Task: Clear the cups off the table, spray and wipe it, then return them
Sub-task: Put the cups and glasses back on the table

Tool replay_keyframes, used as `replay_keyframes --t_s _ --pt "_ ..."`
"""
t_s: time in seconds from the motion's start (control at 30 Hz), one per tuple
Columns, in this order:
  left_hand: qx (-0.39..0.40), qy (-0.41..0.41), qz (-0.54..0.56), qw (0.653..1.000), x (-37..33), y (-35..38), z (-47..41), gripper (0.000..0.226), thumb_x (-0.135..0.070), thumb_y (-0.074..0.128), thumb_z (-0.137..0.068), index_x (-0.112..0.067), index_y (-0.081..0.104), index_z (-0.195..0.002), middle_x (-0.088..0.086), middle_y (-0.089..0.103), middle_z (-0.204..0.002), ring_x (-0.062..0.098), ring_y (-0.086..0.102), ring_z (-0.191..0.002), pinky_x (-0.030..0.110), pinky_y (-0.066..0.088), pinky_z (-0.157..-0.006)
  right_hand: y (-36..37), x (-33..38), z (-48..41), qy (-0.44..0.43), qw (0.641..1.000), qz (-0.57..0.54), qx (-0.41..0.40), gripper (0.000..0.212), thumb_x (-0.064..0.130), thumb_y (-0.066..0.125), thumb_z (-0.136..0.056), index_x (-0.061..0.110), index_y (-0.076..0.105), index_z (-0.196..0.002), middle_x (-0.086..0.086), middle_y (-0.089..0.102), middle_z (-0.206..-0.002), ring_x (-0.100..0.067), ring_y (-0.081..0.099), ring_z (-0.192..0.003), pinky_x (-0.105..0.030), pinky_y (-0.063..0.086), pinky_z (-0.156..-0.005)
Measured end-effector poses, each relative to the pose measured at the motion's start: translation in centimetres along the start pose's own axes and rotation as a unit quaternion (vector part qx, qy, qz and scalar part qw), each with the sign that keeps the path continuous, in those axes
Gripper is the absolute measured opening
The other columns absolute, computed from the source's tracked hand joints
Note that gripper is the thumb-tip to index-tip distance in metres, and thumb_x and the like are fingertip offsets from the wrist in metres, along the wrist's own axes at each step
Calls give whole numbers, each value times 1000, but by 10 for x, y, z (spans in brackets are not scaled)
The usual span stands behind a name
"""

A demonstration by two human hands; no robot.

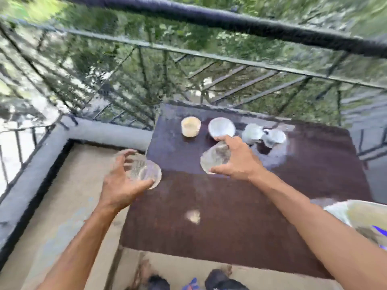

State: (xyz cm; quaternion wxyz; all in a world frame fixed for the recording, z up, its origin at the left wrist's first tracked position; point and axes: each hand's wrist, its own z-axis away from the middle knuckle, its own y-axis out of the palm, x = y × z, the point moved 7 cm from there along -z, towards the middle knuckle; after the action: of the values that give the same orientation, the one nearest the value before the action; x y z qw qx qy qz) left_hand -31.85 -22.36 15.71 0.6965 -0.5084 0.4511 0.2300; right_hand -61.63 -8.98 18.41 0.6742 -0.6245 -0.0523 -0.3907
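Clear glass [143,170] gripped in left hand [119,185] at bench [230,227] left edge; second glass [213,159] gripped in right hand [238,162] above bench; cream cup [190,126] and white cups [221,127] stand along far side. Probably clearing step; next move: carry both glasses off without tipping, then fetch the row.

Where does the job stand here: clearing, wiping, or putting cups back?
Done: nothing certain. A cream cup, a white cup and two silvery cups stand at the table's far side. In hand: the left hand grips a clear glass at the table's left edge; the right hand grips a second glass above the top. Left: no spray or cloth shows, so clearing or returning cannot be told.
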Motion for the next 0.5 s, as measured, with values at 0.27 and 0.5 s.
replay_keyframes --t_s 0.27,0.5 --pt "197 127 -51 971 -152 247 -10 79 -43 81 -50 -27 55 -123 -5 61 -112 8 57 -101 24 46 -87 -150 -222 40 128 987 90 -39 104 75 69 -41 46 43 -138 0 50 -119 -28 59 -110 -42 52 -96" --pt "302 192 -99 929 -247 412 -14 80 -45 77 -51 -23 56 -125 -4 59 -112 18 58 -103 28 45 -89 -212 -340 58 212 971 93 -62 99 67 68 -43 44 46 -137 -1 45 -136 -30 60 -121 -46 50 -104"
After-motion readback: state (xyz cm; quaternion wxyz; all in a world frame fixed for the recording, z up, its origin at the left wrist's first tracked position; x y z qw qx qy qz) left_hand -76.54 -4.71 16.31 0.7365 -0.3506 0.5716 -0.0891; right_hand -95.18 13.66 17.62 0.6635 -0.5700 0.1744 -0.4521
